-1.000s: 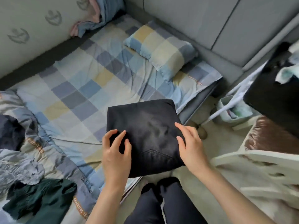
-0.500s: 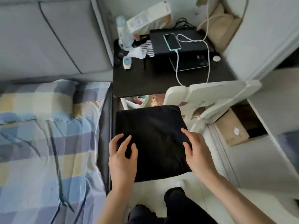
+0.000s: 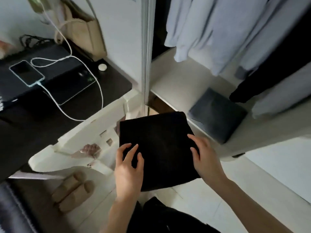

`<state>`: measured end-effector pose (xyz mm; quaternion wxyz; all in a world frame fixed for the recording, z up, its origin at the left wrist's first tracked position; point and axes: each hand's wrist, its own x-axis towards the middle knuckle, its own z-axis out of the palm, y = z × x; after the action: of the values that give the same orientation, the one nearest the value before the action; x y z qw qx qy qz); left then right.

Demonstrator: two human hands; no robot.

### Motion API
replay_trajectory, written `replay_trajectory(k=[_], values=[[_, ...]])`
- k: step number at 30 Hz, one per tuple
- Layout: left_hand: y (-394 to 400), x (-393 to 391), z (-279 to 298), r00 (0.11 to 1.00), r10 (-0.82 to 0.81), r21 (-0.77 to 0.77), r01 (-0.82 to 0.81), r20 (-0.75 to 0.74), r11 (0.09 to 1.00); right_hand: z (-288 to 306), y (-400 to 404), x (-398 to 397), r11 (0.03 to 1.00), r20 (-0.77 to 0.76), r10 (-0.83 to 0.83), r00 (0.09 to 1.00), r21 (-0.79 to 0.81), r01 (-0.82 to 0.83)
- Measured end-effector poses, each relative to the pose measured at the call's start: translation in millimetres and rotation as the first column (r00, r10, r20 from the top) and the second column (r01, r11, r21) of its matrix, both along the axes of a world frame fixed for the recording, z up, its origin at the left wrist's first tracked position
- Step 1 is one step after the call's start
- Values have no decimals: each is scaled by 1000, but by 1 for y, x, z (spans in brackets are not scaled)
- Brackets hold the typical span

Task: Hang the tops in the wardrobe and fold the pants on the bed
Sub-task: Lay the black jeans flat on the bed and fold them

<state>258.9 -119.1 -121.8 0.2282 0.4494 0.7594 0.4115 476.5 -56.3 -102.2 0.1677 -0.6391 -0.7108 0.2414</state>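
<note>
Both hands carry a folded pair of black pants flat in the air, in front of an open wardrobe. Left hand grips the near left edge of the bundle, fingers spread on top of the cloth; right hand clasps the right edge, thumb and fingers lying over the fabric. The pants form a neat dark square, held above a pale tiled floor and the person's own dark-clad legs. Just beyond the bundle, on the wardrobe's white bottom shelf, lies a folded grey garment, set apart from the black pants. Above that shelf hang pale blue tops and a dark garment, their hems clear of the shelf. To the left of the wardrobe's frame stands a dark desk bearing a phone plugged into a white cable that loops across a black laptop; a small white round object sits near the desk's far corner. A beige bag hangs against the wall behind the desk. Below the desk edge a white chair is tucked in, and a pair of tan slippers rests on the floor near it. Much of the scene is softened by motion blur.
</note>
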Motion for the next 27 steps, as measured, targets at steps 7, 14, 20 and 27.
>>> replay_trajectory(k=[7, 14, 20, 27], values=[[86, 25, -15, 937, -348, -17, 347, -16, 938, -7, 14, 32, 948, 22, -319, 948, 4, 319], [182, 27, -36, 752, -659, -4, 659, -7, 752, -18, 49, 27, 799, 3, -601, 799, 4, 601], [253, 52, -58, 633, -773, -18, 773, -32, 634, -44, 82, 41, 711, 4, -703, 711, 23, 703], [352, 142, -96, 581, -809, 189, 808, -88, 559, -71, 164, 99, 540, 29, -837, 547, 210, 815]])
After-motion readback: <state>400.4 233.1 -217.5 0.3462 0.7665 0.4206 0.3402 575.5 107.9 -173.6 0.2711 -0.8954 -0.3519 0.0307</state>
